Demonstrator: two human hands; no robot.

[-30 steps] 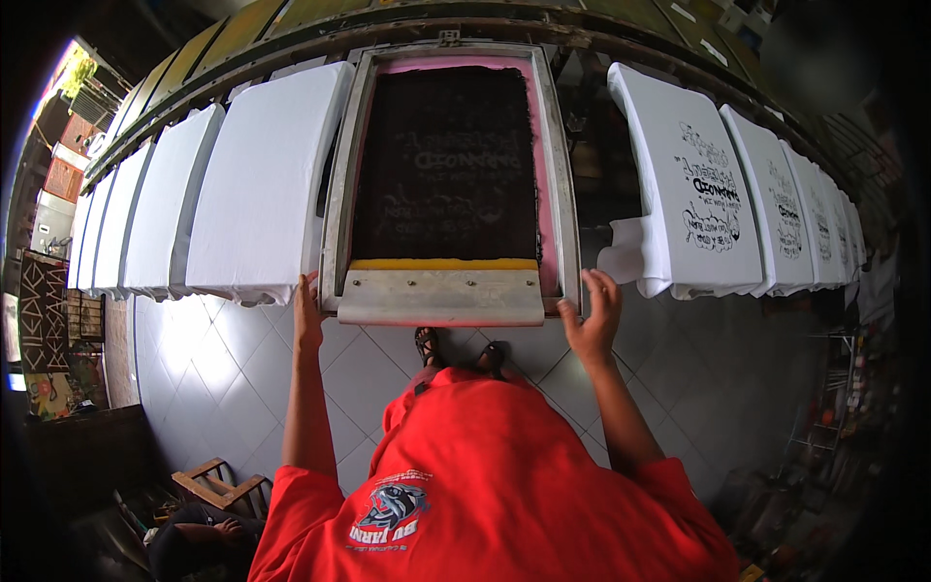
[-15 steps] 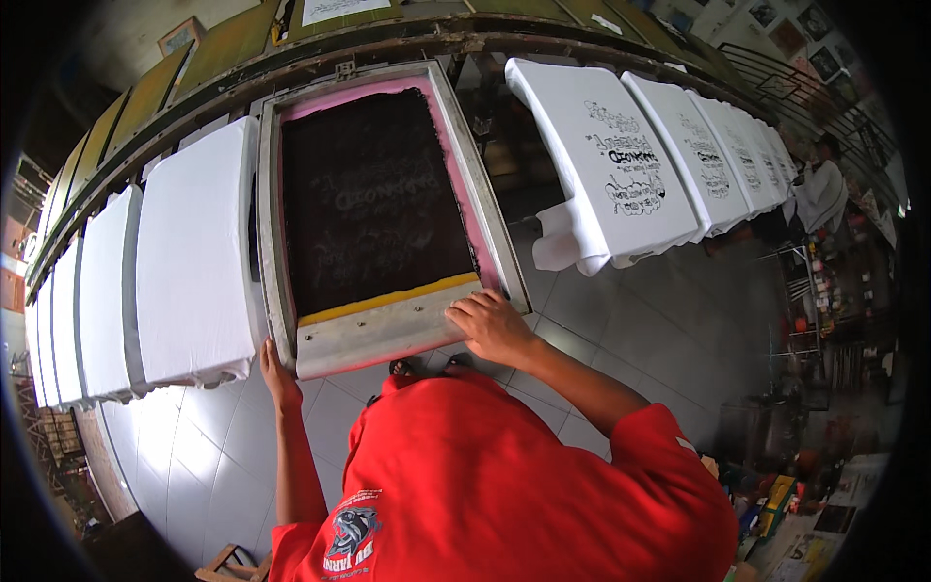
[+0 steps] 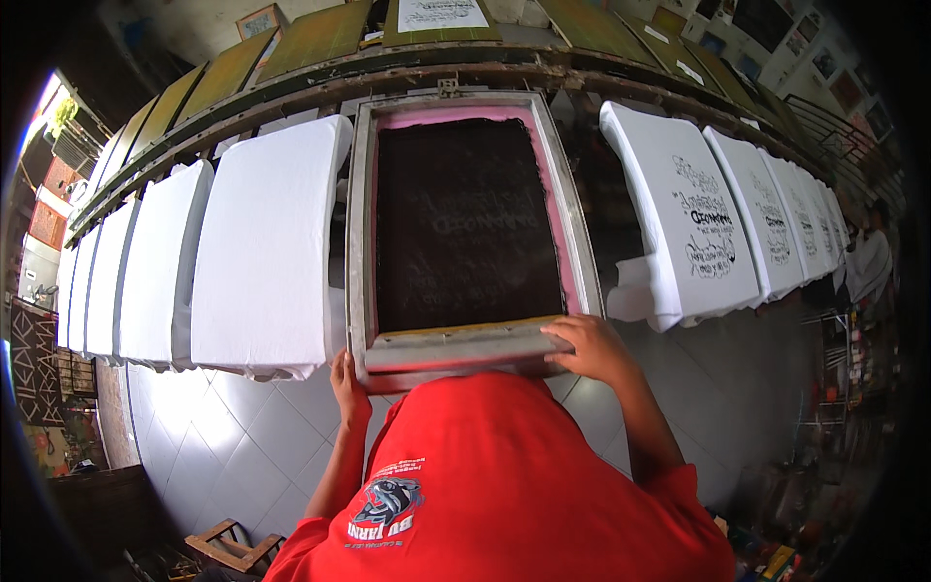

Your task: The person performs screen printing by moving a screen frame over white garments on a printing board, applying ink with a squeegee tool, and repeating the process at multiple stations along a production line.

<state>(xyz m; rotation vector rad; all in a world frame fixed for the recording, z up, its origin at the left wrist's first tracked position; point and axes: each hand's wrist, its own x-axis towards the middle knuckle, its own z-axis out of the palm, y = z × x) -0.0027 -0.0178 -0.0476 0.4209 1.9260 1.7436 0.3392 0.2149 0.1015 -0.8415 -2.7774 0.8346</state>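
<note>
A screen-printing frame (image 3: 574, 194) with a grey metal rim lies before me, its dark mesh bordered in pink. Faint mirrored lettering shows in the dark area. Along its near end lies a squeegee (image 3: 461, 341), a wide grey bar with a thin yellow strip at its far side. My right hand (image 3: 590, 347) curls its fingers over the right end of this bar. At the frame's near left corner, my left hand (image 3: 347, 383) grips the side, fingers pointing up along it. What lies under the frame is hidden.
White shirts stretched on boards (image 3: 267, 252) stand in a row to the left. Shirts with black print (image 3: 693, 223) line the right. Greenish boards (image 3: 315, 44) lean behind the rail. A wooden stool (image 3: 233, 548) is at lower left; another person (image 3: 866, 262) is far right.
My view has turned left, so the frame appears farther right. The squeegee looks tilted differently, with less of its yellow strip showing. Both hands stay at the frame's near end.
</note>
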